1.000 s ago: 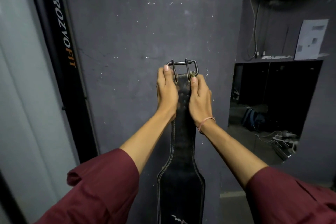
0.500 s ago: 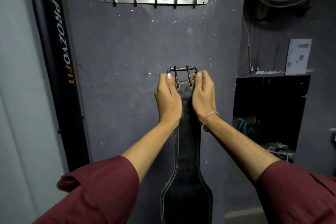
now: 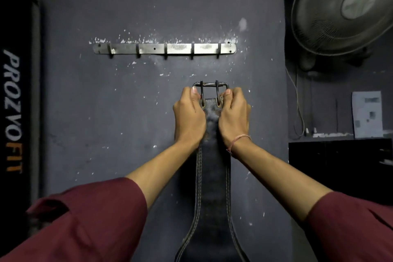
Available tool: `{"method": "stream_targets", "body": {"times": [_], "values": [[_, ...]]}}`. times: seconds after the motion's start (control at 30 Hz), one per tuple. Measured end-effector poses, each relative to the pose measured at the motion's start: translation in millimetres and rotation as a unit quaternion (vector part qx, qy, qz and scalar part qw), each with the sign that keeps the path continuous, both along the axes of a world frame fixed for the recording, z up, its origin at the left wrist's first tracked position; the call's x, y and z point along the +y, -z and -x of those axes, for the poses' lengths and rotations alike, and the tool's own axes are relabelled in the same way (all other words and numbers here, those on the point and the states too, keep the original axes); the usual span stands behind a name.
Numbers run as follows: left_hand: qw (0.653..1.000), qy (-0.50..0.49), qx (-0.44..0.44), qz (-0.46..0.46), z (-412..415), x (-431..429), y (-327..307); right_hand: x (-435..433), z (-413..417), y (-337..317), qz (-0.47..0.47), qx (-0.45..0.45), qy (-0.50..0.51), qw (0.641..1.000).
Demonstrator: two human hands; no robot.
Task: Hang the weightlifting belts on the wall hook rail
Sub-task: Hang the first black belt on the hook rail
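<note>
While left hand (image 3: 189, 119) and right hand (image 3: 232, 117) clutch its top, black leather belt (image 3: 212, 187) (pale stitching, two-prong buckle (image 3: 210, 85)).

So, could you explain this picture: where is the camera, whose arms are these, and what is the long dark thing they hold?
No machine here. The camera sits on a person's head, looking forward and down, so the arms in dark red sleeves are that person's own. The left hand and right hand both grip the top of a long black leather belt with stitched edges, by its metal two-prong buckle. The belt hangs before a dark grey wall. Above the buckle, apart from it, is a flat metal rail with five hooks, all bare. A round caged fan is at upper right.
</note>
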State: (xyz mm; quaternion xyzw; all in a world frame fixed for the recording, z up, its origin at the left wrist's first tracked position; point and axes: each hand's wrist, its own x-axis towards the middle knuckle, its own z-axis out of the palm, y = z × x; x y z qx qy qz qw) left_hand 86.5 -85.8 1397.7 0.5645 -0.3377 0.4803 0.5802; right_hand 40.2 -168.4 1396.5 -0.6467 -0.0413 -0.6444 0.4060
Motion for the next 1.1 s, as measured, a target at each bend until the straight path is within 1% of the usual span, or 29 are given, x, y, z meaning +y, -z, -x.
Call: {"method": "stream_targets", "body": {"times": [0.1, 0.27, 0.37, 0.43, 0.5, 0.57, 0.67, 0.8, 0.93, 1.0, 1.1], "values": [[1.0, -0.014, -0.013, 0.006, -26, -29, -50, -30, -29, -48, -0.005, -0.023, -0.002, 1.0], [0.998, -0.055, -0.005, 0.009, -59, -67, -137, -71, -67, -133, -0.016, -0.038, 0.007, 0.999], [0.996, -0.084, 0.019, -0.004, -76, -81, -173, -87, -89, -172, -0.016, -0.022, 0.028, 0.999], [0.994, -0.097, 0.054, -0.015, -84, -86, -184, -93, -102, -185, -0.016, 0.0, 0.038, 0.999], [0.991, -0.107, 0.079, -0.022, -90, -88, -186, -93, -110, -188, -0.018, 0.015, 0.032, 0.999], [0.991, -0.108, 0.079, -0.012, -94, -89, -185, -93, -114, -186, -0.021, 0.011, 0.026, 0.999], [0.992, -0.108, 0.065, 0.011, -100, -92, -180, -93, -118, -179, -0.023, -0.006, 0.027, 0.999], [0.993, -0.115, 0.027, 0.02, -106, -94, -165, -95, -125, -165, -0.029, -0.015, 0.022, 0.999], [0.987, -0.157, -0.01, 0.018, -108, -95, -148, -97, -124, -149, -0.01, -0.023, 0.041, 0.999], [0.984, -0.175, -0.021, 0.017, -109, -95, -141, -98, -122, -141, -0.003, -0.014, 0.05, 0.999], [0.985, -0.171, -0.014, 0.014, -105, -95, -132, -99, -118, -125, 0.018, 0.012, 0.069, 0.997]]}}
